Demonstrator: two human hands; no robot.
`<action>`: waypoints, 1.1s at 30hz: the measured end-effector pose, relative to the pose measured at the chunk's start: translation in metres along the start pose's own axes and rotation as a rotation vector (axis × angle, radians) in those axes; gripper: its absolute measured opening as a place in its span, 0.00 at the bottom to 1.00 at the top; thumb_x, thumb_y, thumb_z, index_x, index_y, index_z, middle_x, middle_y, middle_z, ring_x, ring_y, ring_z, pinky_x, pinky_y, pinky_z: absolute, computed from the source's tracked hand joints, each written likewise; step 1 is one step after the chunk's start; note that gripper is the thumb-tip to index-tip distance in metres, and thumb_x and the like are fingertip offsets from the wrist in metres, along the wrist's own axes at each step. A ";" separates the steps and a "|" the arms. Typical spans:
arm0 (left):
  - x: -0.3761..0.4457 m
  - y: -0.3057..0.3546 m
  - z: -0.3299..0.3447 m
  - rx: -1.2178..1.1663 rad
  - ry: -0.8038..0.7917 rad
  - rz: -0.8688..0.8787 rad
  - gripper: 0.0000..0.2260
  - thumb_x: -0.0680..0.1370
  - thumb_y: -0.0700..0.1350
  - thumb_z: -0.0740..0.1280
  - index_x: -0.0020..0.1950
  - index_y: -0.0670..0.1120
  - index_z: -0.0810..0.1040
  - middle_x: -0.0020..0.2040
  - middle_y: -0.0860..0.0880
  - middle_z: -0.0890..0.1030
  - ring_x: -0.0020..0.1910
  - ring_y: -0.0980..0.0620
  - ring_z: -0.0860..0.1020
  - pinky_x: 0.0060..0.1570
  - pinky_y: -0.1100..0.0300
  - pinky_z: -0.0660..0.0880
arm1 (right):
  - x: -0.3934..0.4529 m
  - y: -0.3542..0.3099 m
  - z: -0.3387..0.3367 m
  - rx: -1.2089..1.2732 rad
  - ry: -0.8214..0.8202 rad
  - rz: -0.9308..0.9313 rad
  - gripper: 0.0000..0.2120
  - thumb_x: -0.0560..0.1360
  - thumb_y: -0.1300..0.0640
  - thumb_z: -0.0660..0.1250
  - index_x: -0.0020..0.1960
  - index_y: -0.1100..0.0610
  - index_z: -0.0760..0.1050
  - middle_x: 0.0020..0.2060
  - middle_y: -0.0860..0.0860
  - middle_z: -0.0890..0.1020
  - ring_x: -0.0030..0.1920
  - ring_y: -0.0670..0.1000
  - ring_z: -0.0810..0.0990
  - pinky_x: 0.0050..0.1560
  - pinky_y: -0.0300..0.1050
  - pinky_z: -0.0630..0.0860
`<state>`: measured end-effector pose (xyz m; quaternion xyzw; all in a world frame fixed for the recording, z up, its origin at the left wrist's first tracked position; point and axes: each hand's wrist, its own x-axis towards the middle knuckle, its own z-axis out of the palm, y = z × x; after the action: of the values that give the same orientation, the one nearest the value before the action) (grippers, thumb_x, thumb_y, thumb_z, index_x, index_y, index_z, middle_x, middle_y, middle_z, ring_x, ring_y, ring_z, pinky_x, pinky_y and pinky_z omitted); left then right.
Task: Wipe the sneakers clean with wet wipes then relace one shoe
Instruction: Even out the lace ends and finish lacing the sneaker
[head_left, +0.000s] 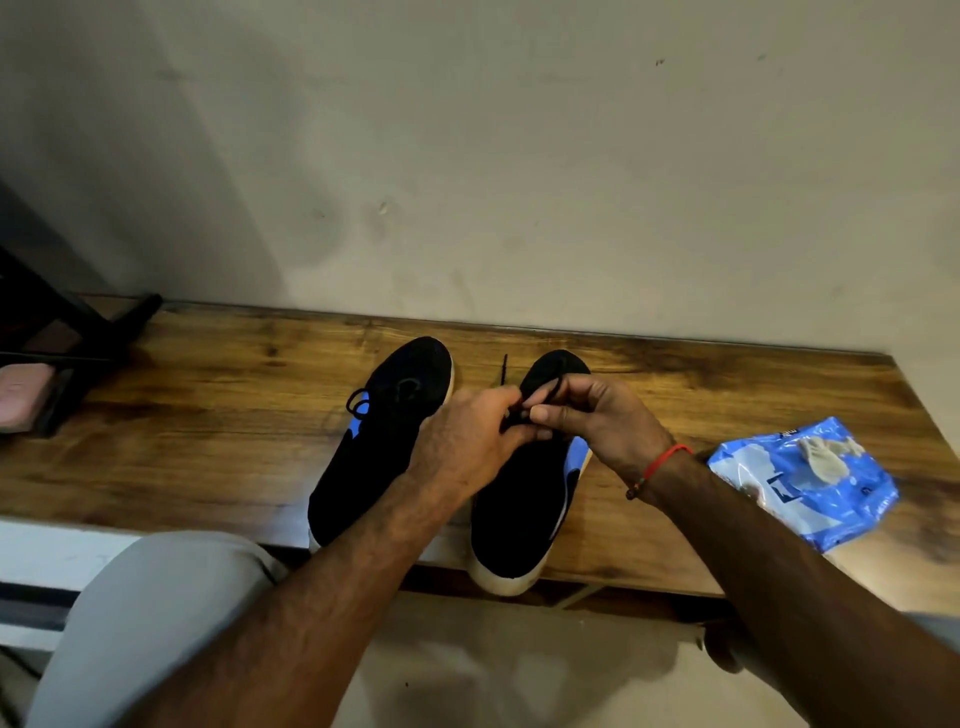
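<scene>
While both sneakers sit side by side on the bench (208, 415), the left hand (467, 441) and right hand (597, 421) pinch the black lace (540, 395) over the right sneaker (519, 509); wipes pack (810, 483) lies nearby.

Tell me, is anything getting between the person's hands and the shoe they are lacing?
Nothing visible does. Both the left hand and right hand already pinch the black lace over the right-side sneaker.

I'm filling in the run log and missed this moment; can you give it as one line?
phase: relacing | left hand: pinches lace | right hand: pinches lace | right sneaker: being laced | left sneaker: laced | wipes pack: right
</scene>
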<state>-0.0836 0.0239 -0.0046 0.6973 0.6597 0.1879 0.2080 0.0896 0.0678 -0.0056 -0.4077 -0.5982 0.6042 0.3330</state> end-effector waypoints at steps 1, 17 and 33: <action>0.001 0.000 -0.002 -0.099 -0.036 -0.033 0.12 0.75 0.59 0.73 0.50 0.52 0.78 0.41 0.54 0.81 0.38 0.56 0.80 0.38 0.54 0.81 | 0.000 0.000 0.000 -0.014 0.001 -0.005 0.06 0.73 0.68 0.71 0.50 0.64 0.82 0.47 0.59 0.85 0.49 0.50 0.84 0.50 0.39 0.79; 0.000 0.000 0.004 -0.072 -0.016 0.110 0.11 0.79 0.56 0.69 0.47 0.48 0.81 0.38 0.52 0.79 0.35 0.56 0.78 0.37 0.53 0.80 | -0.001 -0.005 -0.007 -0.030 -0.069 0.007 0.05 0.73 0.65 0.72 0.49 0.62 0.83 0.43 0.55 0.86 0.45 0.50 0.83 0.47 0.43 0.80; 0.003 0.009 -0.009 -1.370 -0.172 -0.718 0.10 0.77 0.53 0.72 0.54 0.49 0.86 0.39 0.55 0.75 0.35 0.57 0.70 0.36 0.61 0.65 | -0.001 0.001 -0.005 0.068 0.028 0.074 0.08 0.78 0.61 0.68 0.51 0.65 0.82 0.43 0.52 0.85 0.44 0.47 0.82 0.48 0.44 0.79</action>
<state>-0.0808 0.0270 0.0080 0.1690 0.5636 0.4200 0.6909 0.0948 0.0693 -0.0067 -0.4264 -0.5571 0.6303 0.3325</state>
